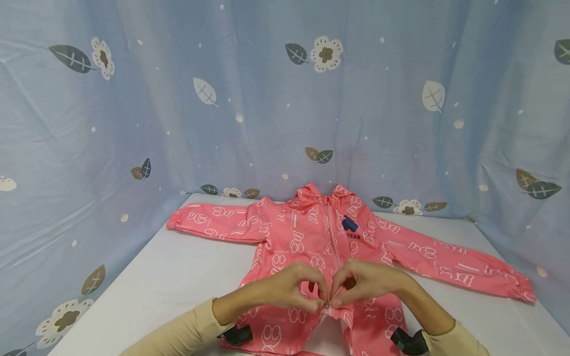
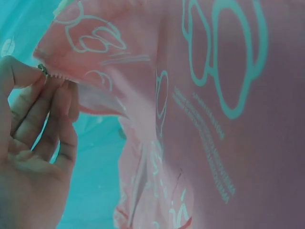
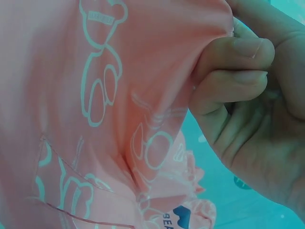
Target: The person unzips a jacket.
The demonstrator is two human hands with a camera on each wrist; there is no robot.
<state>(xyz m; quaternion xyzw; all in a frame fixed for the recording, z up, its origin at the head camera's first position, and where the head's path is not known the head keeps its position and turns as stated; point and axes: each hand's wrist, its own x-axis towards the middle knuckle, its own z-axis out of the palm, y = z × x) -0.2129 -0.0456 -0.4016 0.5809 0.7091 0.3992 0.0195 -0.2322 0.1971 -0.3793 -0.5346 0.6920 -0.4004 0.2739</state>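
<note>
A pink jacket (image 1: 278, 237) with white bear outlines lies spread on its back, collar at the far side. Its front zipper (image 1: 331, 232) runs down the middle, and the two front panels part at the hem. My left hand (image 1: 291, 289) pinches the small metal zipper slider (image 2: 43, 69) at the bottom of one front edge, between thumb and fingers. Close beside it, my right hand (image 1: 367, 283) pinches the opposite front edge, its toothed tape showing by the fingertips. In the right wrist view, curled fingers (image 3: 233, 88) hide the gripped spot.
The jacket lies on a white table (image 1: 147, 282). One sleeve (image 1: 213, 221) stretches out to the left, the other sleeve (image 1: 463, 267) to the right. A blue curtain (image 1: 267, 99) with leaves and flowers hangs behind and along both sides.
</note>
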